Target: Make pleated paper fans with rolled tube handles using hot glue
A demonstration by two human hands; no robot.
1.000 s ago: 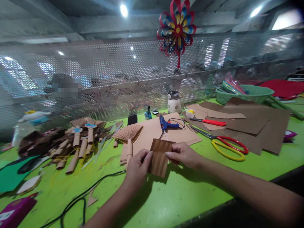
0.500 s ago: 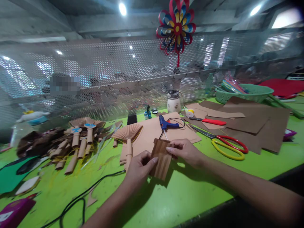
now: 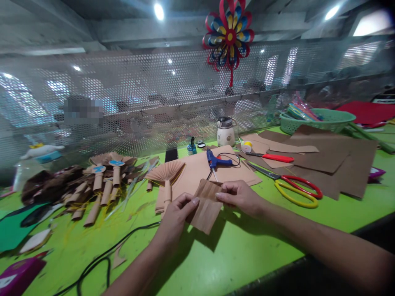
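A small piece of brown pleated paper (image 3: 207,209) is held above the green table between both hands. My left hand (image 3: 180,213) pinches its left edge, thumb on top. At its upper right edge, my right hand (image 3: 239,198) grips it between thumb and fingers. The creases run lengthwise and the paper is partly spread. Just behind it lie a blue glue gun (image 3: 217,159) and a stack of light brown paper sheets (image 3: 197,164). Left of the stack's middle rests a finished-looking paper fan (image 3: 167,176) with a rolled handle, close to my left hand.
Scissors with red and yellow handles (image 3: 298,191) and a red-handled tool (image 3: 277,158) lie at right, near brown paper sheets (image 3: 352,172). Several paper fans (image 3: 106,176) are heaped at left. A black cord (image 3: 123,239) crosses the table. A bottle (image 3: 226,133) and green basket (image 3: 335,117) stand behind.
The pleated paper has been spread wider and flatter, with its left edge pulled leftward. My left hand has shifted slightly left and up; my right hand has barely moved.
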